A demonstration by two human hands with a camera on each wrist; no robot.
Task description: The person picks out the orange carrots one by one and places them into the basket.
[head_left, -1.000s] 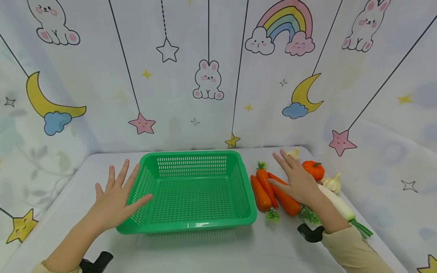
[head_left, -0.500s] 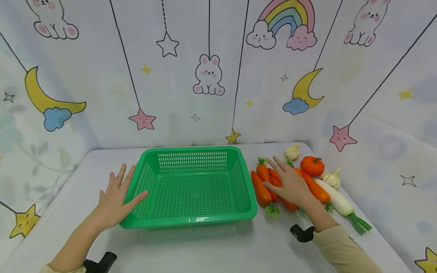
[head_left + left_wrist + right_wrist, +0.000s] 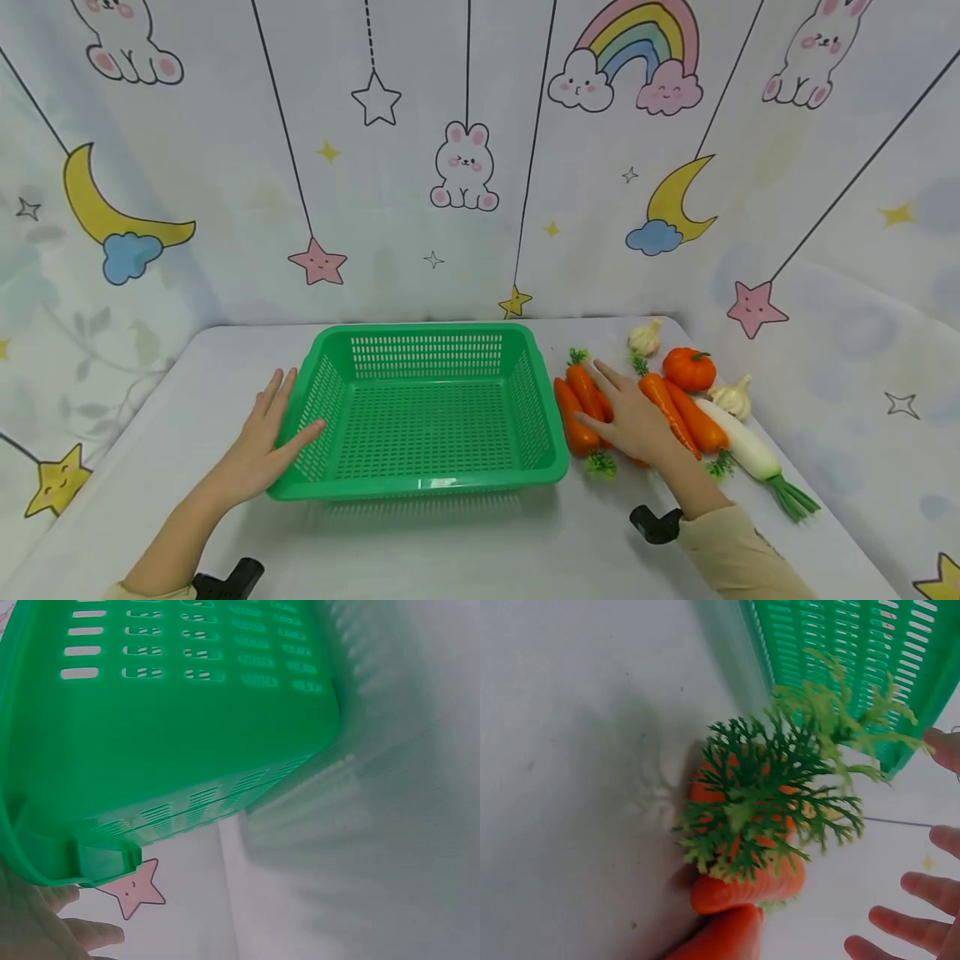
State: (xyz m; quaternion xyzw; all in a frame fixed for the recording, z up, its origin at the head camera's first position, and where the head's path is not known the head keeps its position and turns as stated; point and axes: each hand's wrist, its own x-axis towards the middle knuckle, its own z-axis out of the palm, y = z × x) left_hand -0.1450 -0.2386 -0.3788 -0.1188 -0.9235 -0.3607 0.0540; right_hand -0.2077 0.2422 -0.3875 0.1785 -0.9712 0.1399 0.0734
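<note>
A green plastic basket (image 3: 420,483) with slotted walls stands on the white table. At its left rim is my left hand (image 3: 251,454), fingers straight and thumb over the edge; in the left wrist view the fingers (image 3: 94,934) show beside the basket's corner. My right hand (image 3: 633,417) hovers over the carrots (image 3: 576,421) right of the basket, its fingers extended and holding nothing. From the right wrist view, spread fingers (image 3: 911,926) appear apart from the carrots and their green leafy tops (image 3: 742,802). Part of the carrot pile is hidden under the right hand.
Right of my right hand lie two more carrots (image 3: 697,421), a white radish (image 3: 742,442) with green stems, and an orange pumpkin (image 3: 688,369). One garlic bulb (image 3: 645,337) sits at the back, another garlic bulb (image 3: 731,397) near the radish. A patterned cloth (image 3: 390,183) hangs behind the table.
My right hand has moved left and lower over the carrots, uncovering the carrots, pumpkin and garlic on the right. The left hand has shifted slightly down beside the basket rim. The basket has stayed put.
</note>
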